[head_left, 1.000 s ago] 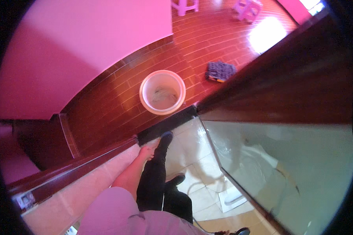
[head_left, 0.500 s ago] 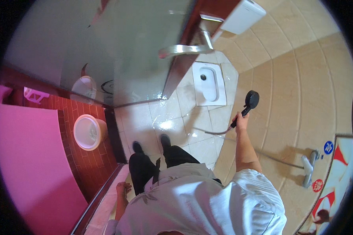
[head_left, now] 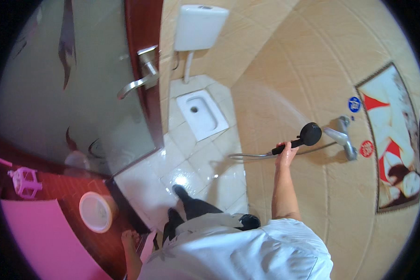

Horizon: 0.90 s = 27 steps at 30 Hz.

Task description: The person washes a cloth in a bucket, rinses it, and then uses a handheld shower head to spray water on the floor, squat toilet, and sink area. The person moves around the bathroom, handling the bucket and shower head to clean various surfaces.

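My right hand (head_left: 286, 154) is closed round the handle of a black handheld shower head (head_left: 310, 134), held out near the beige tiled wall. A faint spray of water (head_left: 287, 102) leaves it toward the far wall. From the handle's lower end a silver hose (head_left: 252, 155) loops left, then runs back behind my wrist toward the metal mixer tap (head_left: 343, 137) on the wall. My left hand (head_left: 129, 237) hangs low at my left side beside the door sill, fingers loosely bent and apart, with nothing visible in it.
A white squat toilet (head_left: 202, 112) is set in the wet tiled floor (head_left: 196, 163), below a white cistern (head_left: 201, 28). The frosted glass door (head_left: 93, 60) with a metal handle (head_left: 135, 86) stands at left. Beyond the sill are a white bucket (head_left: 95, 212) and a pink stool (head_left: 27, 183).
The view has turned right, bringing the tap and wall picture more fully in. My right hand has tilted the shower head nearer the tap, and a spray now shows. My left hand stays low.
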Available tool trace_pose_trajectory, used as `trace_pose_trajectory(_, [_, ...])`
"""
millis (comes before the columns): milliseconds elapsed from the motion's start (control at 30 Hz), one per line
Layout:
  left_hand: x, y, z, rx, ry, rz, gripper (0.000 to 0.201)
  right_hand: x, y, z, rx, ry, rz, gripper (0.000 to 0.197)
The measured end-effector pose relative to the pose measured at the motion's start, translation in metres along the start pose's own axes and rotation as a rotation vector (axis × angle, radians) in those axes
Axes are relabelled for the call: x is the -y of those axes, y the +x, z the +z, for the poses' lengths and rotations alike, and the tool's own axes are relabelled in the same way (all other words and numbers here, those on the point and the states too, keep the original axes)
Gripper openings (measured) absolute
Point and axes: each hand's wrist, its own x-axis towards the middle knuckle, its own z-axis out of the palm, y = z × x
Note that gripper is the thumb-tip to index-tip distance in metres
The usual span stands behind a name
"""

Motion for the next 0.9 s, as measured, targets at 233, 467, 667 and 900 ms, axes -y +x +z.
trace_pose_trajectory(233, [0.043,0.010,-0.024,0.082,0.186,-0.187,0.010,0.140,0.012,0.002,0.098,-0.032,-0.376,0.022])
trace_pose_trajectory(467, [0.014,0.003,0.008,0.058,0.189,-0.132,0.014,0.162,0.044,-0.009,0.017,-0.235,-0.417,0.023])
trace_pose_trajectory(667, [0.004,0.005,0.048,0.167,0.412,0.045,0.005,0.021,0.044,-0.048,0.030,-0.406,-0.155,0.025])
trace_pose_trajectory(900, [-0.004,0.006,0.088,0.262,0.402,-0.050,0.003,-0.082,0.016,-0.123,0.027,-0.573,-0.151,0.032])
